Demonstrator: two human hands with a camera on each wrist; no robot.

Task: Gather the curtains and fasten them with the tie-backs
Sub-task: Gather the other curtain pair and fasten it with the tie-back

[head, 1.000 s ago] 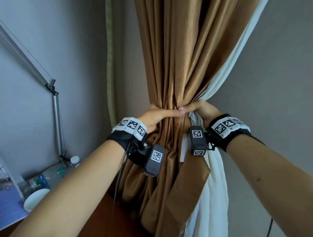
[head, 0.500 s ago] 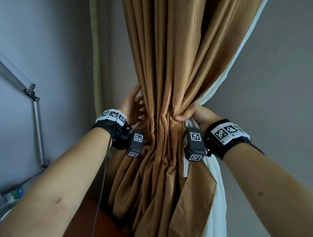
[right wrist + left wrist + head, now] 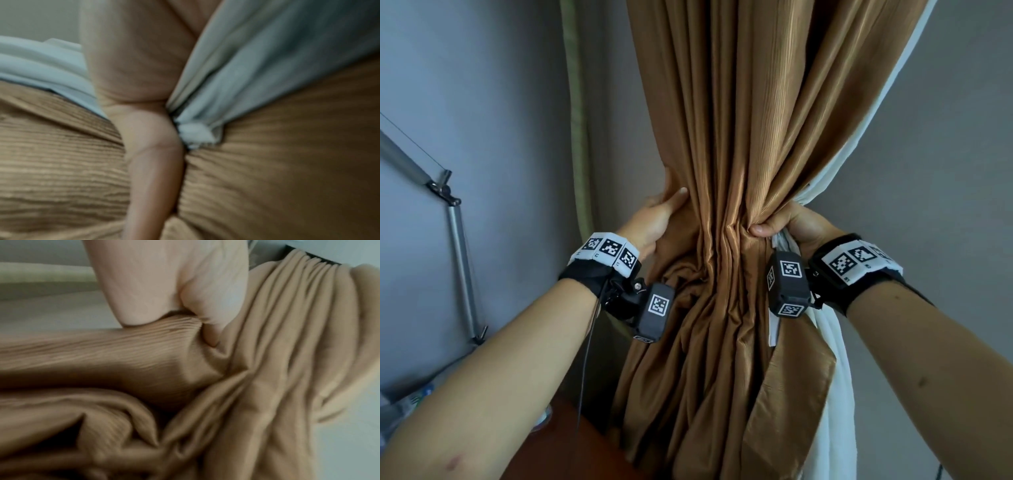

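From the head camera, the brown curtain (image 3: 739, 171) hangs gathered at its waist. The left hand (image 3: 654, 222) wraps its left edge, thumb across the front; the right hand (image 3: 787, 226) clutches its right side, beside the white lining (image 3: 832, 342).

Left wrist view: thumb and palm clamp a brown fold.

Right wrist view: the thumb presses brown cloth against white lining.

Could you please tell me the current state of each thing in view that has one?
Brown ribbed curtain: bunched at mid-height, not yet tied.
White lining curtain: gathered alongside it.
Left hand: grips the curtain's left edge.
Right hand: pinches the gathered folds.
Tie-back: none visible.
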